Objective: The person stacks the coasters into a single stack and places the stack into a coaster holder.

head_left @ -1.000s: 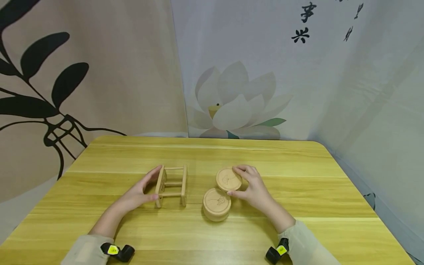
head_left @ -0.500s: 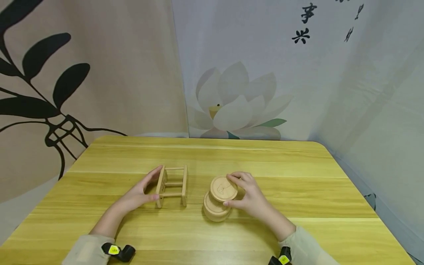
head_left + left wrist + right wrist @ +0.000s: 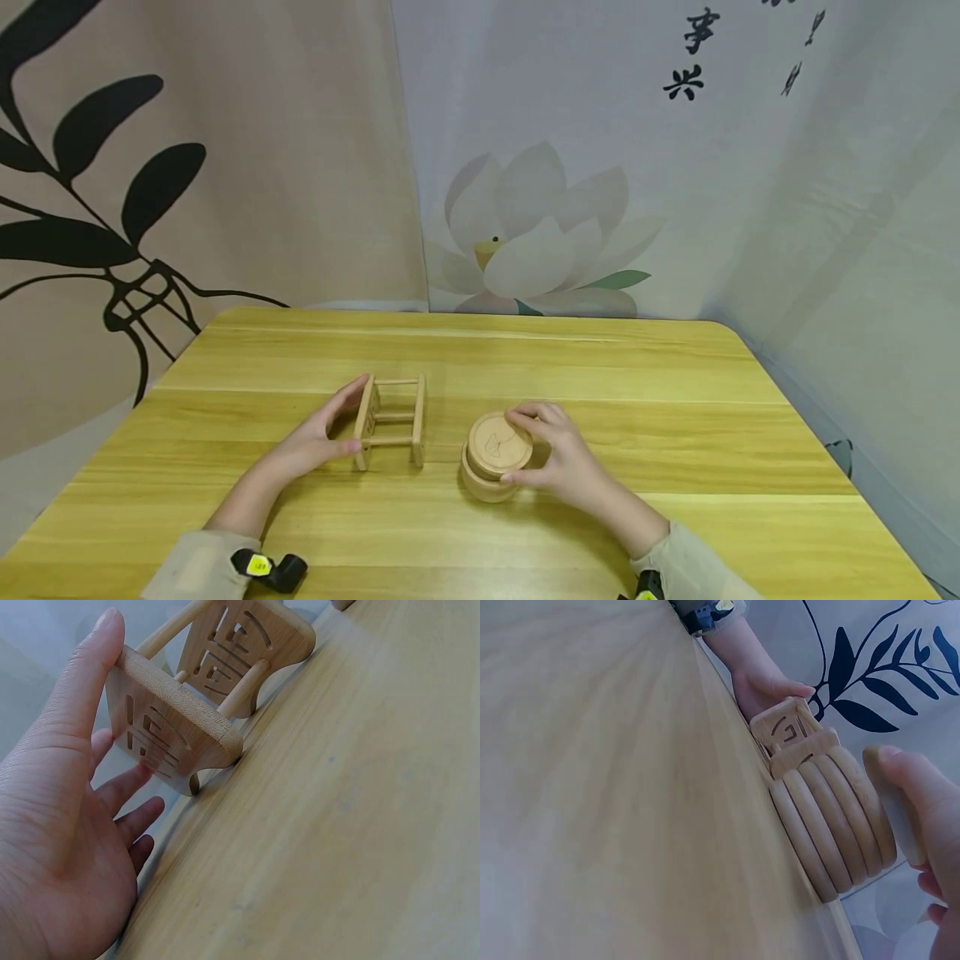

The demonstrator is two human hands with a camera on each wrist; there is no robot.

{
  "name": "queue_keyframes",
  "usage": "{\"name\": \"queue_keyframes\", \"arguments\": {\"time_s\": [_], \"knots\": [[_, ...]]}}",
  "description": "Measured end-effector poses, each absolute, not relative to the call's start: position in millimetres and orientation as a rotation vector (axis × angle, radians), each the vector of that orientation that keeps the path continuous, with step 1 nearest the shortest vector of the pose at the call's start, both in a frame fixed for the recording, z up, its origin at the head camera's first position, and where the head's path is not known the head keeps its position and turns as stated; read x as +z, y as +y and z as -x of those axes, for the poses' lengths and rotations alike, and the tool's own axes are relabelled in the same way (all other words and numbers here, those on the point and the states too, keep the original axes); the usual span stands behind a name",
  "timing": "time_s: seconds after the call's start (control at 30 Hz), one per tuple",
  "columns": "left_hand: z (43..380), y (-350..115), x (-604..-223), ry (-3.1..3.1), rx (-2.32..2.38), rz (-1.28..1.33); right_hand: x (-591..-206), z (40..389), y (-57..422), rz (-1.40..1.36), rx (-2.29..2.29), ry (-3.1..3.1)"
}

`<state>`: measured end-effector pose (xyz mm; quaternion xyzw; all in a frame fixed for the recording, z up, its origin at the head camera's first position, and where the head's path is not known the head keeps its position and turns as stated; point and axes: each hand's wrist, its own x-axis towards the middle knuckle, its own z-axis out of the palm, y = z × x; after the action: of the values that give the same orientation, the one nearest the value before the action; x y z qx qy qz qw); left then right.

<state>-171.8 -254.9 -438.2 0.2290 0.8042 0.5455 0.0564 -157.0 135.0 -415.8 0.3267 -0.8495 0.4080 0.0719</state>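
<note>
In the head view my right hand (image 3: 562, 458) pinches a round wooden coaster (image 3: 498, 443) by its edge, with a line drawing on its upper face. That coaster is over a stack of several matching coasters (image 3: 483, 490) and hides most of the stack's top. A narrow gap shows between the held coaster (image 3: 896, 810) and the stack (image 3: 832, 825) in the right wrist view. My left hand (image 3: 311, 437) holds the near side panel of a wooden coaster holder (image 3: 366, 425), thumb at one end and fingertips at the other. The holder (image 3: 169, 724) has cut-out panels joined by rods.
All of it stands on a wood-grain table (image 3: 675, 400). Behind the table hangs a printed cloth backdrop (image 3: 322, 167) with leaves, a lotus and written characters. A black camera (image 3: 273, 571) is strapped on the left wrist.
My right hand has brought the coaster toward me and slightly left, from behind the stack to above it. The left hand and the holder stay put.
</note>
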Motion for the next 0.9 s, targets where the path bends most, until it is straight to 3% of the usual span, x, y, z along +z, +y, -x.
{"name": "queue_keyframes", "arguments": {"time_s": [0.9], "knots": [[172.2, -254.5, -439.3, 2.46, 1.641, -0.702, -420.7, 153.1, 131.3, -1.033, 1.22, -2.584]]}}
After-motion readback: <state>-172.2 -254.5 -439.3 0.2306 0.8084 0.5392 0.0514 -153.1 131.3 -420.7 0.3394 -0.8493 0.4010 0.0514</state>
